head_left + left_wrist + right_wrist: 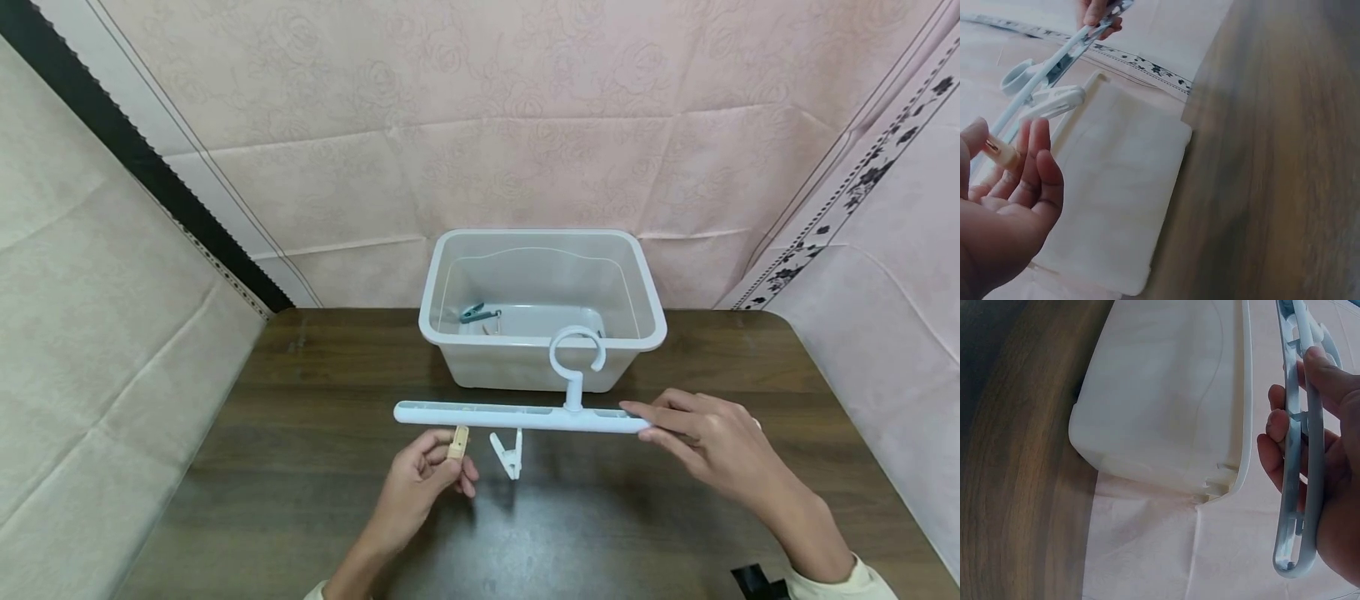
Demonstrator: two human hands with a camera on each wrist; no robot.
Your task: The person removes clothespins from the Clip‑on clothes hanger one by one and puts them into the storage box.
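A pale blue-white hanger [480, 415] with a straight bar and a round hook is held up above the table. My right hand [712, 442] grips the bar's right end between thumb and fingers. With my left hand [420, 483] I pinch a beige clothespin [457, 442] just below the bar's left part; whether it touches the bar I cannot tell. A white clothespin [509, 455] hangs from the bar, right of the beige one. In the left wrist view, the beige clothespin [1001, 152] sits between thumb and fingers, close to the white clothespin [1054, 103].
Behind the hanger, a whitish plastic bin [480, 364] stands at the table's back edge. Inside it lie a teal clothespin [474, 315] and small pieces, partly hidden. The brown wooden table [330, 375] meets cloth-covered walls [525, 150]. A black object [757, 581] shows near the right sleeve.
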